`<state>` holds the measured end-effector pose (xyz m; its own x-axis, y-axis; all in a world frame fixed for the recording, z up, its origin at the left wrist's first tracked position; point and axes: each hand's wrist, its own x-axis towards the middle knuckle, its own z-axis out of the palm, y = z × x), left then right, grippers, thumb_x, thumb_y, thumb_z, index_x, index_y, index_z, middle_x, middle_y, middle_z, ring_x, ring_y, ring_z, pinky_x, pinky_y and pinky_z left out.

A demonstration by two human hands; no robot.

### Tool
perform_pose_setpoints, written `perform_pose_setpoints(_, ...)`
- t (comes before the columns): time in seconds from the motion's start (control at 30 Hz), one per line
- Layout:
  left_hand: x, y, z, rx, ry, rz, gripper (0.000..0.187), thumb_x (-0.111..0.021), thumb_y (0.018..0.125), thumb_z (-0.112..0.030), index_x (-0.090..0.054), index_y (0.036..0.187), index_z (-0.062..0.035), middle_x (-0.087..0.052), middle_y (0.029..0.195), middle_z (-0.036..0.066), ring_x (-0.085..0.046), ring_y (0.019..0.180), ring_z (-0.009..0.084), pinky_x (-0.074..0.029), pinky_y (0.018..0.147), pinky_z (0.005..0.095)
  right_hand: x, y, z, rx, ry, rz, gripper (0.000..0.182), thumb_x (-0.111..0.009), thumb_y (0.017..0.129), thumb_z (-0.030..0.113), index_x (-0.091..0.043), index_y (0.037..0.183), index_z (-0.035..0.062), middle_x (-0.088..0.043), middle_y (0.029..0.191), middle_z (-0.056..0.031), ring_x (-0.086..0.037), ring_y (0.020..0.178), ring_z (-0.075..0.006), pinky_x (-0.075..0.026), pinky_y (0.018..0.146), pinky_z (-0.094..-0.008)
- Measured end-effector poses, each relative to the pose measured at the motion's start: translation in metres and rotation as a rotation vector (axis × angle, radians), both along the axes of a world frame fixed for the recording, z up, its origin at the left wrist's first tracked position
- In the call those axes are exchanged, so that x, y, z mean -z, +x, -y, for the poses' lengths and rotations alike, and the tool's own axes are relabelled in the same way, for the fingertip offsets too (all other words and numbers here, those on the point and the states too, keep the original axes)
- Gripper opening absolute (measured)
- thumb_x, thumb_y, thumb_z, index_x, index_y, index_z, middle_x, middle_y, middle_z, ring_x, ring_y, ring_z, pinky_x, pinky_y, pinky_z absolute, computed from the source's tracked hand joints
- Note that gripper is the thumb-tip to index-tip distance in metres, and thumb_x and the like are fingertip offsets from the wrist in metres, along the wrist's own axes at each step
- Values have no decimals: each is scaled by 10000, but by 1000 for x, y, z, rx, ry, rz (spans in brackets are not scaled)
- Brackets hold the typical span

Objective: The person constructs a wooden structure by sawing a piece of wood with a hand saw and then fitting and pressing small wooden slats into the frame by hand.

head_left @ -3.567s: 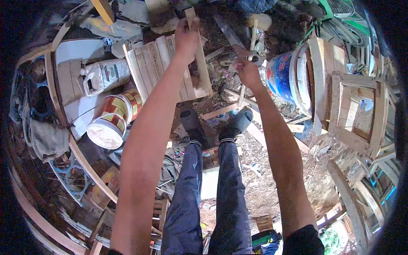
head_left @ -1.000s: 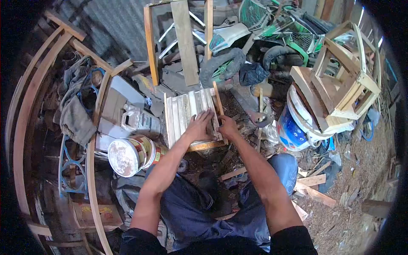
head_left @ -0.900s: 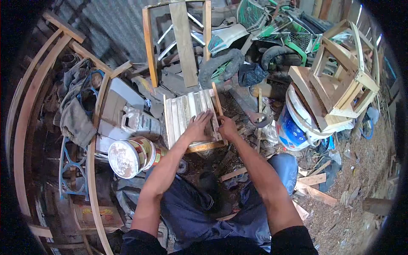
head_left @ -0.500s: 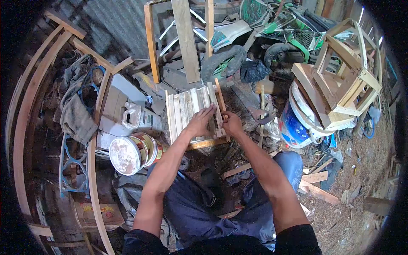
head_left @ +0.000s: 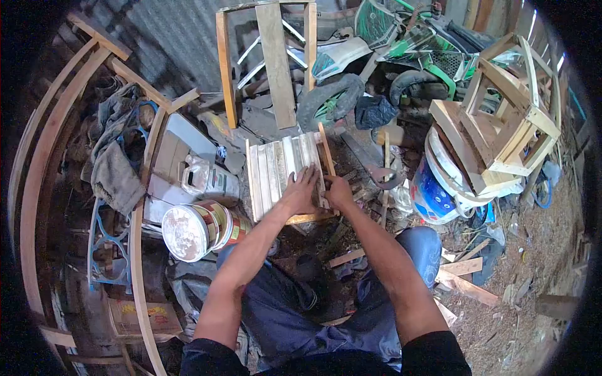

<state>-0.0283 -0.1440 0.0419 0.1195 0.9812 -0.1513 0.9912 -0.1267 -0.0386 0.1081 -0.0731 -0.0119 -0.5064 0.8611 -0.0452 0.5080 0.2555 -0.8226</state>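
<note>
In the head view, a small wooden frame with several pale slats (head_left: 274, 169) laid side by side stands in front of my knees. My left hand (head_left: 301, 190) lies on the slats toward the right, its fingers spread and pointing away from me. Close beside it, my right hand (head_left: 339, 193) has its fingers curled at the frame's reddish-brown right side rail (head_left: 328, 153). That hand partly hides the rail's near end. Across the near side runs an orange-brown crosspiece (head_left: 311, 218), partly covered by my left wrist.
Left of the frame are a paint-stained bucket (head_left: 185, 233) and a white jerrycan (head_left: 210, 177). A handsaw (head_left: 370, 160) lies to the right. Farther right, a blue-and-white bucket (head_left: 433, 182) bears wooden frames (head_left: 511, 125). A green motorbike (head_left: 411, 53) stands behind; wood offcuts (head_left: 464, 266) litter the ground.
My left hand has come slightly toward me and now rests flatter on the slats. The slats at the right sit closer together. My right hand stays by the right rail.
</note>
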Motion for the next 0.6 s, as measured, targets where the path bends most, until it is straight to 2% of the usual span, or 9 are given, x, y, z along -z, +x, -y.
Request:
perform_pose_setpoints(0.1, -10, 10, 2, -10, -41, -45, 1166, -697, 576, -660, -258, 1399, 39, -198, 1475, 229, -206, 1361, 362, -247, 1064, 537, -21, 2, 3, -58, -22, 22, 529, -742, 649, 86, -595, 1154, 21, -634, 1010, -217, -603, 962, -375, -476, 841, -423)
perform_pose_setpoints(0.17, -10, 14, 4, -17, -53, -73, 1146, -682, 596, -659, -262, 1395, 47, -205, 1469, 239, -203, 1361, 368, -251, 1061, 538, 0, -4, -5, -70, -7, 98, 527, -738, 658, 96, -595, 1162, 35, -627, 1029, -221, -598, 976, -374, -469, 855, -423)
perform_pose_setpoints(0.23, -4, 16, 5, -14, -56, -148, 1157, -608, 625, -707, -235, 1393, 75, -212, 1462, 250, -221, 1355, 374, -257, 1065, 513, 10, -6, -7, -82, 9, 174, 524, -735, 668, 105, -595, 1170, 49, -620, 1049, -224, -592, 990, -373, -463, 869, -423)
perform_pose_setpoints(0.33, 0, 21, 3, -5, -33, -205, 1111, -646, 634, -655, -261, 1387, 65, -222, 1460, 247, -238, 1345, 386, -279, 1068, 472, -1, 1, -4, -56, -36, 129, 491, -703, 700, 114, -602, 1180, 100, -624, 1036, -224, -600, 964, -381, -474, 847, -431)
perform_pose_setpoints(0.4, -6, 19, 2, 15, -50, -172, 1107, -647, 637, -648, -258, 1388, 66, -225, 1459, 247, -247, 1342, 385, -288, 1066, 458, -16, 3, -1, -98, -8, 127, 336, -654, 716, 74, -631, 1050, 58, -631, 968, -236, -615, 910, -392, -507, 795, -461)
perform_pose_setpoints(0.43, -8, 16, 1, 16, -72, -139, 1103, -648, 639, -641, -254, 1389, 66, -229, 1457, 247, -257, 1339, 384, -298, 1063, 444, -18, 4, -1, -87, -4, 126, 336, -654, 716, 74, -631, 1050, 58, -631, 968, -236, -615, 910, -392, -507, 795, -461)
perform_pose_setpoints(0.5, -9, 17, 1, 5, -58, -128, 1096, -661, 638, -619, -250, 1391, 63, -230, 1457, 245, -258, 1342, 370, -317, 1052, 444, -23, 4, 2, -104, -53, 179, 427, -662, 711, 85, -605, 1133, 86, -629, 1019, -213, -617, 925, -379, -507, 816, -451)
perform_pose_setpoints(0.53, -8, 16, 2, 5, -48, -107, 1084, -670, 641, -600, -251, 1391, 62, -238, 1454, 242, -259, 1344, 361, -325, 1048, 442, -15, 5, 0, -177, 22, 143, 633, -655, 714, 92, -485, 1316, 182, -629, 1014, -226, -614, 921, -387, -495, 812, -448)
perform_pose_setpoints(0.6, -8, 17, 5, -6, -28, -79, 1046, -691, 657, -549, -260, 1385, 65, -262, 1446, 236, -263, 1348, 333, -323, 1054, 427, 2, 1, -3, -162, 18, 148, 654, -672, 691, 86, -490, 1312, 182, -633, 999, -225, -620, 908, -379, -497, 809, -443)
